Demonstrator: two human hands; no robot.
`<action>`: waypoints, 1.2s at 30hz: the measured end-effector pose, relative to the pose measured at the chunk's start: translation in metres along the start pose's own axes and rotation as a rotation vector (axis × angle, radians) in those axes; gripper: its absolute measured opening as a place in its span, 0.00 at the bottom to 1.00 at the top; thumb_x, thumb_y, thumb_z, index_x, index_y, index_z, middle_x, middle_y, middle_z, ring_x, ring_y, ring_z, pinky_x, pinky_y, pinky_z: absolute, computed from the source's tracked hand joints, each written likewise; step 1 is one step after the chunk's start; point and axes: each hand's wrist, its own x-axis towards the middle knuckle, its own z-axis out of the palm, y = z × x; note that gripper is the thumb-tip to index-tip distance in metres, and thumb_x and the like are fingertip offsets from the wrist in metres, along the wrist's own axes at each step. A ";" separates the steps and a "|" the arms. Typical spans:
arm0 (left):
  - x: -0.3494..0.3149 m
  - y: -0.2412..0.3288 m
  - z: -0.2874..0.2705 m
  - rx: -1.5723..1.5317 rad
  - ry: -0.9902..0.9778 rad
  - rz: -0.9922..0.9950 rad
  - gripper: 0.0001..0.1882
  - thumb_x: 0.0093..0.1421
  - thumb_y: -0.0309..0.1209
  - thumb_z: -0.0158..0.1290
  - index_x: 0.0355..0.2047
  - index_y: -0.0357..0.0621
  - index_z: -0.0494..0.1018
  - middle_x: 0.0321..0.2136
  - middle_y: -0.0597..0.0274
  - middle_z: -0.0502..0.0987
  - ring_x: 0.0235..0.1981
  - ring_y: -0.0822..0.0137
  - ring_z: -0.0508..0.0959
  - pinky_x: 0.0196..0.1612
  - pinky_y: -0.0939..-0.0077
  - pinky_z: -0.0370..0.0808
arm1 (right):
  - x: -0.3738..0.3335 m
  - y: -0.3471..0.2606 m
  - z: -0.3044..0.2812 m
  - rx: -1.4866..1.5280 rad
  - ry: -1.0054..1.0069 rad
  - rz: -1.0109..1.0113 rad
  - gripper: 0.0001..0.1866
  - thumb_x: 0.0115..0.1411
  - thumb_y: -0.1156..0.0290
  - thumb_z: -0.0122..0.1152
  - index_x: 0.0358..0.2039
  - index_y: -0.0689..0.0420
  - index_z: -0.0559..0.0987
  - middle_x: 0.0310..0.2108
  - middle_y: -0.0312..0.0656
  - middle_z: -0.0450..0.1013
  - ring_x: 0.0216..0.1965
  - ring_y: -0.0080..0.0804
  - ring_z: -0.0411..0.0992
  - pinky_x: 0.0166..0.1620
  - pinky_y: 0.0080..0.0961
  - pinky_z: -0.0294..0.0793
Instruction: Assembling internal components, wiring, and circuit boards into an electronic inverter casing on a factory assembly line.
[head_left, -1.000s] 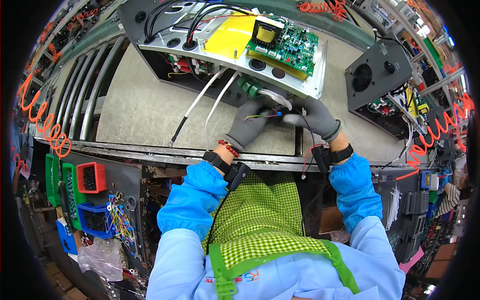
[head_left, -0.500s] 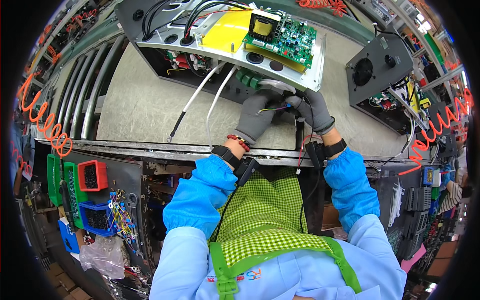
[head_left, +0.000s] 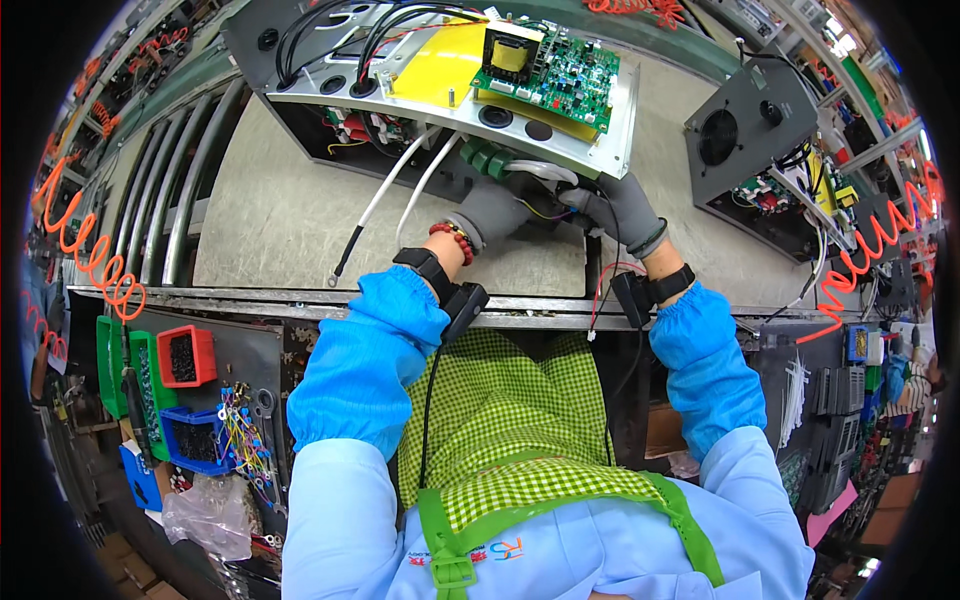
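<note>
While a thin wire [head_left: 543, 216] lies between left fingers [head_left: 508, 203] and right fingers [head_left: 588, 203], their grip is unclear.

Gloved left hand [head_left: 488, 212] and right hand [head_left: 622, 212] flank a thin wire [head_left: 546, 217].

Grey on the L hand [head_left: 493, 212], plain glove, and R hand [head_left: 624, 214] matches, same grey! Thin wire [head_left: 541, 213] flashes yellow w/ purple, its terminal [head_left: 572, 211] blue. White cables [head_left: 404, 168] here, one w/ a black end [head_left: 348, 250]. Circuit board [head_left: 575, 88] bright grn, sheet [head_left: 432, 70] vivid yellow, ring cores [head_left: 485, 158] dk grn. Now the apron [head_left: 500, 400]: lime & pale checks, w/ solid grn straps [head_left: 440, 530]! Sleeve covers [head_left: 355, 350] strong blue, shirt [head_left: 340, 500] lt blue, bracelet [head_left: 462, 242] red. Hoses [head_left: 870, 272]? Orange, loud orange! Bins [head_left: 186, 381] in red, blue & grn. Tabletop [head_left: 265, 230] plain lt grey.
</note>
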 end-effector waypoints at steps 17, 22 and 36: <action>0.007 -0.011 0.006 -0.367 0.071 0.294 0.22 0.63 0.45 0.48 0.54 0.51 0.71 0.52 0.56 0.75 0.54 0.55 0.73 0.56 0.65 0.70 | 0.026 -0.008 -0.025 -0.274 -0.185 -0.170 0.32 0.46 0.59 0.76 0.50 0.58 0.76 0.45 0.46 0.77 0.44 0.37 0.75 0.50 0.32 0.74; 0.007 -0.007 0.000 -0.360 -0.036 0.197 0.21 0.63 0.45 0.48 0.51 0.49 0.73 0.51 0.56 0.76 0.53 0.57 0.74 0.55 0.67 0.70 | 0.023 -0.011 -0.030 -0.125 -0.196 -0.112 0.29 0.49 0.60 0.74 0.50 0.58 0.76 0.47 0.45 0.76 0.46 0.38 0.74 0.51 0.33 0.73; 0.015 0.006 -0.021 -0.352 0.039 0.446 0.17 0.63 0.35 0.51 0.50 0.44 0.71 0.48 0.53 0.75 0.49 0.57 0.75 0.54 0.70 0.71 | 0.028 -0.003 -0.019 -0.095 -0.308 0.049 0.21 0.57 0.59 0.68 0.47 0.57 0.79 0.32 0.34 0.78 0.28 0.21 0.72 0.27 0.24 0.75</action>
